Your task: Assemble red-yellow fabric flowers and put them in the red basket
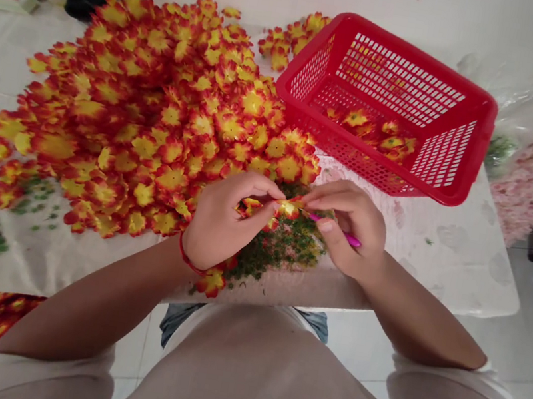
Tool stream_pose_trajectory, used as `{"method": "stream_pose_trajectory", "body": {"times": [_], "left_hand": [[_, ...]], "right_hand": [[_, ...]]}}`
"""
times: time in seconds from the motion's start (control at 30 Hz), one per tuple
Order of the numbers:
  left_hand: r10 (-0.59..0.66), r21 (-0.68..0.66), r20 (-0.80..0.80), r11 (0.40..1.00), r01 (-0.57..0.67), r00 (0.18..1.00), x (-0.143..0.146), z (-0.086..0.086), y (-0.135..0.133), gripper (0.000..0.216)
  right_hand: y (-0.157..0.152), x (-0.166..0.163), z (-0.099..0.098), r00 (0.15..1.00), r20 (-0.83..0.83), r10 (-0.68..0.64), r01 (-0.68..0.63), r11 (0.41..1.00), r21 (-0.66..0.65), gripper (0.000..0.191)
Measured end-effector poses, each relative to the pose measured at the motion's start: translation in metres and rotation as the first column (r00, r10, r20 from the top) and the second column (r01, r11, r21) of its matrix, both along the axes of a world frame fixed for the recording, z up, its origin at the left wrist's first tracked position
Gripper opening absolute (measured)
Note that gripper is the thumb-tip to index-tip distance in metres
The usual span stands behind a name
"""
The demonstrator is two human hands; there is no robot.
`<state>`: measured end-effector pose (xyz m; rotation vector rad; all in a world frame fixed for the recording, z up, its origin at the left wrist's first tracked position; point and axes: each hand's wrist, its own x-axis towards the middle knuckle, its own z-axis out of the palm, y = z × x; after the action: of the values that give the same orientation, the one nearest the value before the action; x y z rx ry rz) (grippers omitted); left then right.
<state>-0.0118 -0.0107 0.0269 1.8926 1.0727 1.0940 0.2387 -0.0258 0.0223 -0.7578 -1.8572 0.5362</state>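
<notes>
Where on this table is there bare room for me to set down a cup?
White table covering shows right of the person's right hand, below the red plastic basket. A smaller strip lies at far left, beside the red-and-yellow artificial flowers. It's crowded at the left hand, where flowers and green bits heap.

We see artificial blossoms [143, 146] of yellow edged in red. Beside them, a red basket [420, 57] with white-showing lattice mesh.
</notes>
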Motion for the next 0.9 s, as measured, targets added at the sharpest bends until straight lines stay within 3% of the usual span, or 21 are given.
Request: {"method": "stream_pose_trajectory", "body": {"times": [0.07, 0.23, 0.37, 0.5, 0.67, 0.9], "left_hand": [[-0.043, 0.031, -0.014, 0.999, 0.043, 0.999, 0.001, 0.001, -0.003, 0.005], [-0.12, 0.124, -0.034, 0.985, 0.123, 0.992, -0.001, 0.005, -0.005, 0.03], [-0.065, 0.259, -0.342, 0.952, 0.16, 0.937, -0.004, 0.006, 0.003, 0.042], [-0.013, 0.219, -0.561, 0.962, 0.163, 0.828, -0.002, 0.004, 0.006, 0.039], [-0.044, 0.138, -0.574, 0.979, 0.149, 0.818, 0.0, 0.0, 0.002, 0.041], [-0.054, 0.115, -0.623, 0.981, 0.159, 0.78, -0.001, 0.004, 0.002, 0.03]], "right_hand": [[0.0, -0.002, 0.0, 0.998, 0.038, -0.059, 0.06, 0.998, -0.006, 0.028], [-0.002, -0.002, -0.003, 0.999, -0.007, 0.051, -0.052, 0.99, -0.132, 0.03], [-0.004, 0.0, -0.006, 0.991, -0.109, -0.078, 0.058, 0.983, -0.173, 0.026], [-0.002, -0.001, -0.006, 0.972, -0.169, -0.161, 0.141, 0.982, -0.128, 0.02], [0.001, -0.002, -0.008, 0.956, -0.276, -0.101, 0.088, 0.994, -0.056, 0.022], [-0.001, 0.001, -0.013, 0.974, -0.214, -0.073, 0.068, 0.997, -0.027, 0.022]]}}
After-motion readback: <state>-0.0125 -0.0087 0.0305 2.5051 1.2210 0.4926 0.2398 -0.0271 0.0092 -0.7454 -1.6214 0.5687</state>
